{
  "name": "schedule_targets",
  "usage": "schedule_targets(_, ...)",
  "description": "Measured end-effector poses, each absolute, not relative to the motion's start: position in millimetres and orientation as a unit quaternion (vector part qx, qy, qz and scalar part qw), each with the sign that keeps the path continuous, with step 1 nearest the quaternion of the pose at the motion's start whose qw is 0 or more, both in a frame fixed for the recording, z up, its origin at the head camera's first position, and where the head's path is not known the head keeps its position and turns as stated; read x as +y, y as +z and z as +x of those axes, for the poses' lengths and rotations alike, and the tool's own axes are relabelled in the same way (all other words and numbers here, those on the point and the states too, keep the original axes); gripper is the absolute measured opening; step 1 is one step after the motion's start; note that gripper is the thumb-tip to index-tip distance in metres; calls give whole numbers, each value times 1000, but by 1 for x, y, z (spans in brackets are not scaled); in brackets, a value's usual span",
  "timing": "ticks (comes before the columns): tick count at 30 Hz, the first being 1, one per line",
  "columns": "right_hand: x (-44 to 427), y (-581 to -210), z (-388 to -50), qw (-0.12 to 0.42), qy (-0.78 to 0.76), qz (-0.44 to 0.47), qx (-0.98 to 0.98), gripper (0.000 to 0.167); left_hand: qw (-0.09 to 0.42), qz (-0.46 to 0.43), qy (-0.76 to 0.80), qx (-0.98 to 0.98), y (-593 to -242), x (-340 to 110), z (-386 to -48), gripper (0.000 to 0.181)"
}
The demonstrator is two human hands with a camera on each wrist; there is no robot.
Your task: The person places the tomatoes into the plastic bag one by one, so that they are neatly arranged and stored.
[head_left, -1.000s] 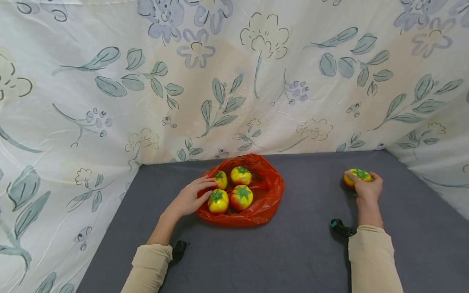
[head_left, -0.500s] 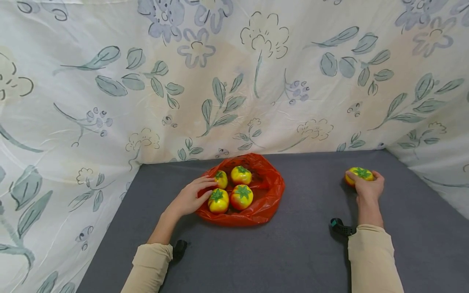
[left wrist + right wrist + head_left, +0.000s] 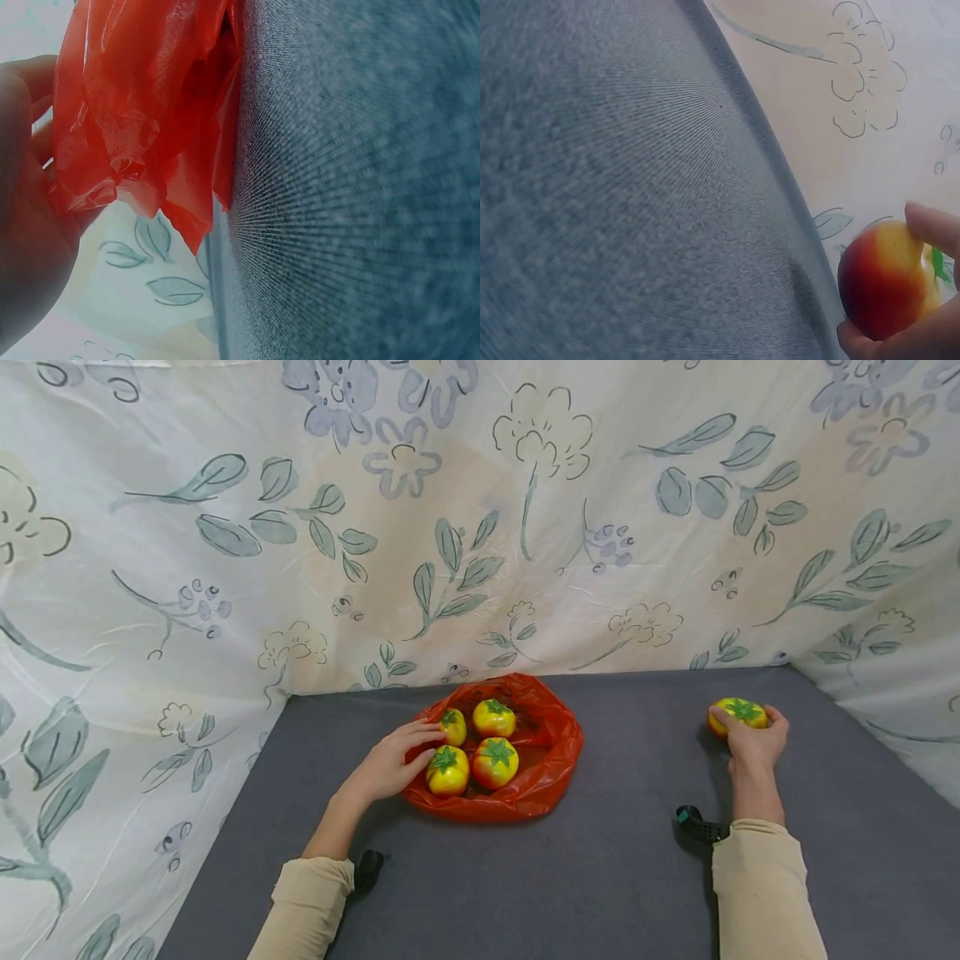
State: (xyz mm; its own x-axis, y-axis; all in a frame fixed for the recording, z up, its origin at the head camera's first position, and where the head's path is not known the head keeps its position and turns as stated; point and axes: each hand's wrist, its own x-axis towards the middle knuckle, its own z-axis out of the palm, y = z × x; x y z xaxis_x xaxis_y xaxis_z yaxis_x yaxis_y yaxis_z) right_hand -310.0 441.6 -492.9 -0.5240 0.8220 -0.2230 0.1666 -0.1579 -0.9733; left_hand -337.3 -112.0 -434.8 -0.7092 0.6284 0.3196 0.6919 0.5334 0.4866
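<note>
A red plastic bag (image 3: 540,777) stands wide open on the table, its rim turned outward, with several yellow-and-red tomatoes inside. My left hand (image 3: 390,764) lies over the bag's left rim. Its loosely extended fingers reach the back-left tomato (image 3: 453,727), and the thumb is beside the front-left tomato (image 3: 447,772). In the left wrist view the bag wall covers part of that hand. Far to the right, my right hand (image 3: 757,745) grips one tomato (image 3: 738,713) between thumb and fingers, green leafy top upward. In the right wrist view this tomato (image 3: 881,281) appears just off the table.
A dark grey cloth (image 3: 600,877) covers the table. Behind it and along both sides hangs a floral curtain (image 3: 465,527). A black wrist device (image 3: 701,827) shows beside the right forearm, another device (image 3: 367,870) beside the left.
My right hand and the tomato it holds have shifted slightly to the right. My left hand stays at the bag, and the bag with its tomatoes looks the same.
</note>
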Motion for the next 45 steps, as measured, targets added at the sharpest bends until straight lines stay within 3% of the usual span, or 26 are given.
schedule_targets(11, 432, -472, -303, 261, 668, -401, -569, 114, 58, -380, -304, -871, -435, -112, -337, 34)
schedule_targets(17, 454, -493, -313, 285, 681, -374, -561, 121, 58, -379, -300, -874, -435, -111, -337, 34)
schedule_targets(20, 450, -486, -310, 289, 685, -369, -557, 121, 59, -382, -300, -872, -434, -111, -337, 34)
schedule_targets(28, 405, -430, -284, 266, 678, -389, -564, 97, 57, -381, -300, -873, -435, -111, -337, 34)
schedule_targets(39, 456, -482, -324, 304, 701, -291, -575, 109, 57, -384, -302, -870, -435, -111, -336, 33)
schedule_targets(45, 456, -476, -329, 289, 695, -264, -603, 104, 57, -385, -303, -870, -435, -111, -336, 33)
